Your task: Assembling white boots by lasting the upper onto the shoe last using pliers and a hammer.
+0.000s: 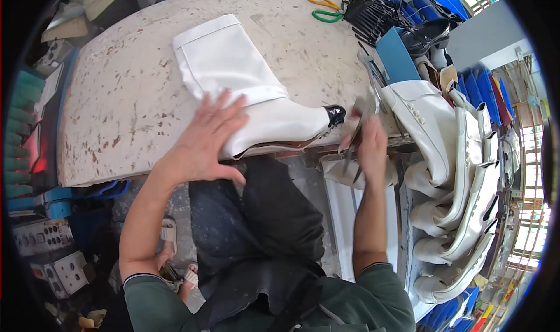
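as the white boot [286, 121] lies sideways near the edge of the table [125, 113], the left hand [213, 135], fingers wide, best steadies it; the right hand [372, 150], fingers round a blurred metal tool [366, 107], should avoid scratching it.

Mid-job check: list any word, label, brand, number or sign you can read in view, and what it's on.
None can be read.
White boot by the left hand: no lettering made out on the visible side.
Metal tool in the right hand: too blurred to tell.
Panels with dials at lower left: any markings are too small.
Blue box: no legible print on the visible side.
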Motion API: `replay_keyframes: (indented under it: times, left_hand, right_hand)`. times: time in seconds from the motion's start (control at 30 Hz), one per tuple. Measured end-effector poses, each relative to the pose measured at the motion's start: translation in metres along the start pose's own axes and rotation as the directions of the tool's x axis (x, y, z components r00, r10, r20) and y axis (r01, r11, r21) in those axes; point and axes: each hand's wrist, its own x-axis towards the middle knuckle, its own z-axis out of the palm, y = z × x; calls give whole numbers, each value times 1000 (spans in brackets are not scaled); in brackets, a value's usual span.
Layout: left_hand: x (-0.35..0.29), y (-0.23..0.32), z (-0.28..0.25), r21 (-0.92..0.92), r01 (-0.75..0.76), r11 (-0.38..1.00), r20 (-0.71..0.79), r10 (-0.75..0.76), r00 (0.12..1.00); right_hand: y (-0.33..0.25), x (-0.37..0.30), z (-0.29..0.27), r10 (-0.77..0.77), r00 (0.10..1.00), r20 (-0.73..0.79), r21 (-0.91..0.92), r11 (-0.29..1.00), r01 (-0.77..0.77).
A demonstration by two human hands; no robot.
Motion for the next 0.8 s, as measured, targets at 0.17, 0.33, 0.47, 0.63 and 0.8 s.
replay_keyframes:
  times: [0.17, 0.33, 0.47, 0.63, 0.8]
  left_hand:
    - [-18, -31, 39, -86, 19, 996, -256, -41, 966]
    - [-44, 5, 16, -510, -35, 859, -286, -131, 949]
    - [-80, 53, 45, -661, -53, 749, -288, -188, 939]
    - [-114, 70, 90, -746, 45, 664, -130, -212, 969]
    - [-127, 71, 104, -818, 158, 553, -37, -326, 945]
  right_hand:
    - [-16, 62, 0, 52, 891, 452, -327, 938, 111]
    - [13, -42, -13, 295, 755, 586, -179, 956, -234]
    - [34, -170, 17, 431, 598, 676, -301, 902, -310]
    - [55, -220, 34, 533, 532, 658, -505, 836, -213]
    - [25, -195, 27, 579, 511, 635, -580, 795, -180]
